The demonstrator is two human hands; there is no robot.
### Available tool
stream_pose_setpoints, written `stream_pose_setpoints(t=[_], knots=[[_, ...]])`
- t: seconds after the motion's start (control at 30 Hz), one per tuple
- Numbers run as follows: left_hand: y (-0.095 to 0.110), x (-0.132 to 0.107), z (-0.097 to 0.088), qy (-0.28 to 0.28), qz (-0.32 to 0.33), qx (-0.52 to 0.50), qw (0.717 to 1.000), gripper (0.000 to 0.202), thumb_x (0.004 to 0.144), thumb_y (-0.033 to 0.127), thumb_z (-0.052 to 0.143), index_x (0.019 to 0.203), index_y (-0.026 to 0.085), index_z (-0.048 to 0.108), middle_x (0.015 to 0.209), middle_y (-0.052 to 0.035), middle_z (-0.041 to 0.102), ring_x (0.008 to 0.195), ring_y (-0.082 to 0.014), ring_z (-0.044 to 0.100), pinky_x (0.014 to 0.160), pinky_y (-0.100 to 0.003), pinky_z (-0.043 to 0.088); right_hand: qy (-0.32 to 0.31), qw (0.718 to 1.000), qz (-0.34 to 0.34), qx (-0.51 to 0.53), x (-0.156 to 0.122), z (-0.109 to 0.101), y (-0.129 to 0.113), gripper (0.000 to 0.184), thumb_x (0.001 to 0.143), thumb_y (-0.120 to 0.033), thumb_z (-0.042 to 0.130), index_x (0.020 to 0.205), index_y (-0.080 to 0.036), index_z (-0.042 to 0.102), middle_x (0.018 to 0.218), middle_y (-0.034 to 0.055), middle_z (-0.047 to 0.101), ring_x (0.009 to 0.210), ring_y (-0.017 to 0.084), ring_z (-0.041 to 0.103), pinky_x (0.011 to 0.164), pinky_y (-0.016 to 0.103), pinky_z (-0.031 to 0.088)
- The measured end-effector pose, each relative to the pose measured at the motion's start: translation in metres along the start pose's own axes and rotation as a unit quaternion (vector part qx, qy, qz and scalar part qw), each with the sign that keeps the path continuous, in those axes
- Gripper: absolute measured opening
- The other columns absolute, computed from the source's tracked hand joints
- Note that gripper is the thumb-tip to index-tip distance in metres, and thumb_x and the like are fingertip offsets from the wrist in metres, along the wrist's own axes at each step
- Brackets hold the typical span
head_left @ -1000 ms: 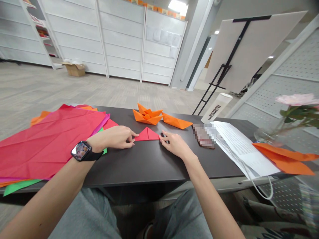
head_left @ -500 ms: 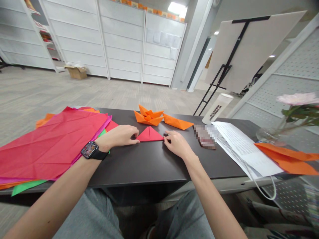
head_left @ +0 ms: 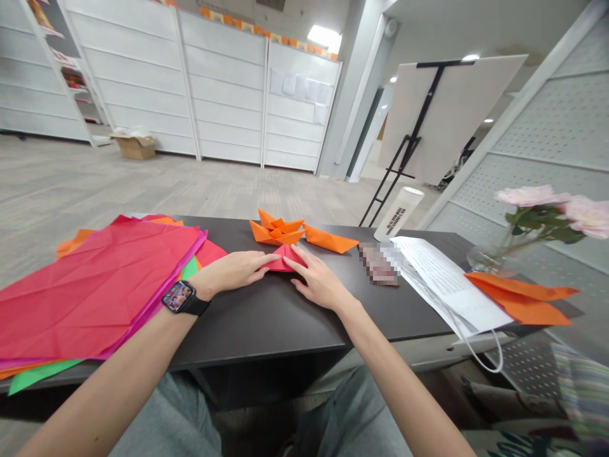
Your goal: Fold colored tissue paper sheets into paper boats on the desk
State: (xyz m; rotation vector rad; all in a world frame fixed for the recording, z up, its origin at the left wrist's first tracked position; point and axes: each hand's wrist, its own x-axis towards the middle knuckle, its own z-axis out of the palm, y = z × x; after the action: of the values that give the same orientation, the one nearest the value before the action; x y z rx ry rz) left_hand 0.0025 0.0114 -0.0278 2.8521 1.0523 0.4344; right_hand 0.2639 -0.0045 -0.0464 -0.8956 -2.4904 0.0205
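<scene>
A small folded piece of red paper (head_left: 282,266) lies on the dark desk in front of me, partly covered by my fingers. My left hand (head_left: 236,270) reaches in from its left side, fingers stretched out and fingertips resting on the paper. From the right, my right hand (head_left: 320,279) lays its spread fingers across the paper's right half. Just behind the paper stands an orange origami boat (head_left: 276,230) with several points. To the right of that boat lies a longer folded orange paper piece (head_left: 330,240).
A stack of coloured paper sheets (head_left: 99,285), red on top, covers the desk's left side. On the right are a pixelated flat item (head_left: 379,263), a white cylinder (head_left: 398,214), printed sheets (head_left: 440,282) with a white cable, folded orange paper (head_left: 523,297) and flowers (head_left: 537,209) in a glass vase.
Both hands have moved inward from the red paper's two corners onto its middle. The right fingers have spread out from a pinch. The view has shifted slightly.
</scene>
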Motion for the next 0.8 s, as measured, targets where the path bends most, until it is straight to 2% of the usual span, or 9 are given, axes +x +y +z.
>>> stream_pose_setpoints(t=[0.1, 0.2, 0.27, 0.37, 0.47, 0.53, 0.6, 0.7, 0.8], knots=[[-0.002, 0.002, 0.004, 0.005, 0.028, -0.006, 1.0, 0.028, 0.099, 0.028, 0.041, 0.11, 0.02, 0.065, 0.104, -0.0076, 0.065, 0.096, -0.0209, 0.065, 0.088, -0.03, 0.047, -0.012, 1.0, -0.003, 0.001, -0.001, 0.005, 0.001, 0.034, 0.093, -0.017, 0.054, 0.125, -0.021, 0.064, 0.149, 0.0124, 0.045, 0.138, 0.028, 0.042, 0.112, 0.049, 0.039], [-0.002, 0.003, 0.005, 0.02, 0.035, -0.014, 0.999, 0.023, 0.099, 0.026, 0.043, 0.095, 0.02, 0.065, 0.098, -0.0048, 0.06, 0.082, -0.0165, 0.062, 0.077, -0.026, 0.048, -0.02, 0.999, 0.021, 0.027, 0.0, 0.008, 0.002, 0.031, 0.094, -0.018, 0.054, 0.122, -0.022, 0.067, 0.136, 0.0113, 0.059, 0.126, 0.025, 0.055, 0.107, 0.044, 0.045], [0.0, 0.003, 0.003, 0.037, 0.03, -0.002, 0.999, 0.022, 0.097, 0.018, 0.042, 0.093, 0.019, 0.064, 0.098, -0.0047, 0.056, 0.078, -0.0153, 0.059, 0.072, -0.026, 0.048, -0.022, 0.998, 0.037, 0.055, 0.001, 0.008, 0.001, 0.031, 0.095, -0.021, 0.055, 0.123, -0.022, 0.066, 0.127, 0.0106, 0.064, 0.118, 0.024, 0.06, 0.102, 0.041, 0.048], [0.001, 0.005, 0.002, 0.089, 0.012, 0.007, 0.996, 0.024, 0.094, 0.009, 0.039, 0.095, 0.019, 0.061, 0.099, -0.0048, 0.051, 0.078, -0.0148, 0.056, 0.073, -0.027, 0.047, -0.017, 0.994, 0.048, 0.1, 0.005, 0.006, -0.001, 0.03, 0.097, -0.027, 0.052, 0.124, -0.022, 0.066, 0.123, 0.0096, 0.067, 0.113, 0.023, 0.062, 0.1, 0.04, 0.049], [0.002, 0.008, 0.004, 0.16, -0.006, -0.032, 0.987, 0.023, 0.094, 0.008, 0.039, 0.095, 0.02, 0.059, 0.098, -0.0032, 0.046, 0.075, -0.0131, 0.053, 0.073, -0.027, 0.048, -0.017, 0.987, 0.059, 0.148, 0.009, 0.003, -0.005, 0.03, 0.1, -0.031, 0.048, 0.118, -0.023, 0.07, 0.114, 0.0067, 0.072, 0.107, 0.022, 0.063, 0.097, 0.039, 0.048], [0.002, 0.01, 0.005, 0.209, 0.006, -0.084, 0.974, 0.021, 0.095, 0.01, 0.04, 0.094, 0.02, 0.058, 0.098, -0.003, 0.046, 0.079, -0.0136, 0.053, 0.075, -0.028, 0.05, -0.019, 0.979, 0.08, 0.185, 0.011, 0.002, -0.007, 0.03, 0.099, -0.035, 0.048, 0.111, -0.023, 0.073, 0.108, 0.006, 0.074, 0.102, 0.023, 0.064, 0.095, 0.038, 0.048], [0.003, 0.012, 0.006, 0.252, 0.024, -0.129, 0.959, 0.019, 0.096, 0.012, 0.04, 0.092, 0.019, 0.058, 0.099, -0.0038, 0.046, 0.083, -0.0145, 0.054, 0.078, -0.03, 0.051, -0.027, 0.963, 0.111, 0.244, 0.011, 0.001, -0.008, 0.031, 0.098, -0.039, 0.05, 0.108, -0.022, 0.074, 0.107, 0.0061, 0.074, 0.1, 0.023, 0.064, 0.093, 0.037, 0.048], [0.005, 0.014, 0.004, 0.292, 0.024, -0.159, 0.943, 0.017, 0.098, 0.016, 0.041, 0.092, 0.019, 0.057, 0.1, -0.0045, 0.047, 0.082, -0.0144, 0.056, 0.078, -0.032, 0.053, -0.035, 0.918, 0.156, 0.362, 0.015, 0.001, -0.01, 0.035, 0.093, -0.045, 0.056, 0.109, -0.019, 0.074, 0.106, 0.0061, 0.074, 0.094, 0.022, 0.065, 0.086, 0.034, 0.048], [0.005, 0.016, 0.003, 0.324, 0.0, -0.17, 0.931, 0.016, 0.098, 0.02, 0.042, 0.099, 0.019, 0.058, 0.102, -0.0054, 0.047, 0.085, -0.0157, 0.058, 0.083, -0.036, 0.055, -0.023, 0.874, 0.185, 0.449, 0.028, 0.001, -0.011, 0.039, 0.086, -0.049, 0.064, 0.101, -0.016, 0.076, 0.091, 0.0049, 0.074, 0.079, 0.018, 0.064, 0.077, 0.031, 0.048]])
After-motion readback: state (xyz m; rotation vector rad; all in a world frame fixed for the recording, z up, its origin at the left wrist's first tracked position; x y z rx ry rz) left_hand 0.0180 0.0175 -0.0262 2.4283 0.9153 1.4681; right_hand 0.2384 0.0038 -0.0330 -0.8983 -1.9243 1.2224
